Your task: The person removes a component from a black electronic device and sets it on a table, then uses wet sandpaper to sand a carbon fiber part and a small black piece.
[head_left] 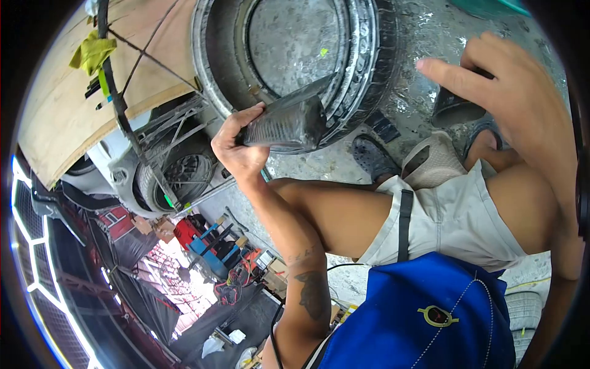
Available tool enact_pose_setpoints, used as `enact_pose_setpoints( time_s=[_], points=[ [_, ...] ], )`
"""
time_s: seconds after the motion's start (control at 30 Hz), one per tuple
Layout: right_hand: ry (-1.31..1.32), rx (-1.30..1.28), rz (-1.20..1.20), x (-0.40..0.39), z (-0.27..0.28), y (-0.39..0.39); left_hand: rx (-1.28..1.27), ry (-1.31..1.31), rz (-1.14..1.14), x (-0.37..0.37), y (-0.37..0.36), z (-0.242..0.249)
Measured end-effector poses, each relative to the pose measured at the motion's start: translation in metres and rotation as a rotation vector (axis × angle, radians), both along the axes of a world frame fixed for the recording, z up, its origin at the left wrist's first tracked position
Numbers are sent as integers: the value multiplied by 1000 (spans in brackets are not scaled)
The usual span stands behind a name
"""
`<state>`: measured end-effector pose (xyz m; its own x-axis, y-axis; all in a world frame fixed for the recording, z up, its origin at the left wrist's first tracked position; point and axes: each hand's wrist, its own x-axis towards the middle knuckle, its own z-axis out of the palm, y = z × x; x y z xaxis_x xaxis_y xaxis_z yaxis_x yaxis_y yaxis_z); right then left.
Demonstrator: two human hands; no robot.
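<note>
My left hand (pixel 241 140) is closed around the near end of a black ribbed piece (pixel 286 120). That piece is hollow-looking and tilted, and its far end overlaps the rim of a large tire (pixel 384 55) lying on its side. On the right, my right hand (pixel 491 77) is raised with the thumb stretched out to the left and the other fingers partly curled. Beneath it lies a black cup-like object (pixel 455 109), partly hidden by the hand; a dark patch shows between thumb and fingers. No grip on it is visible.
A small black block (pixel 382 126) lies on the wet grey floor (pixel 424 34) beside the tire. My clogs (pixel 372 154) are near it. At left stand a wooden board (pixel 153 37), a metal frame and a wheel (pixel 187 175). Tools and red cables (pixel 236 286) lie lower left.
</note>
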<state>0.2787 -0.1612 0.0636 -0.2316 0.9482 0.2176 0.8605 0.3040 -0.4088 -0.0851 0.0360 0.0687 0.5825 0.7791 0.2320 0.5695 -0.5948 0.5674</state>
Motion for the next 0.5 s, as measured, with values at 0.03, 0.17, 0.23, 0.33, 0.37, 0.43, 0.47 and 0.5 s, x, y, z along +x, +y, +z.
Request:
enact_pose_setpoints(
  time_s=[0.03,0.17,0.23,0.33,0.37,0.43,0.47,0.5],
  points=[
    [27,37,-5,-6,0,1,10,7,6,-2,-2,3],
    [159,159,70,-38,-2,7,51,-55,-13,-10,-5,12],
    [300,168,95,-68,-4,7,90,-112,-34,-8,-8,12],
    [471,255,158,-84,22,21,-141,-245,217,-9,-14,12],
    [378,223,167,-88,32,20,-109,-255,232,-8,-18,11],
    [363,145,155,-97,27,18,-108,-237,239,-11,-17,11],
    [366,150,155,-98,19,19,-111,-222,250,-12,-17,13],
    [356,245,100,-98,12,22,-14,-145,193,-13,-17,14]
  ],
)
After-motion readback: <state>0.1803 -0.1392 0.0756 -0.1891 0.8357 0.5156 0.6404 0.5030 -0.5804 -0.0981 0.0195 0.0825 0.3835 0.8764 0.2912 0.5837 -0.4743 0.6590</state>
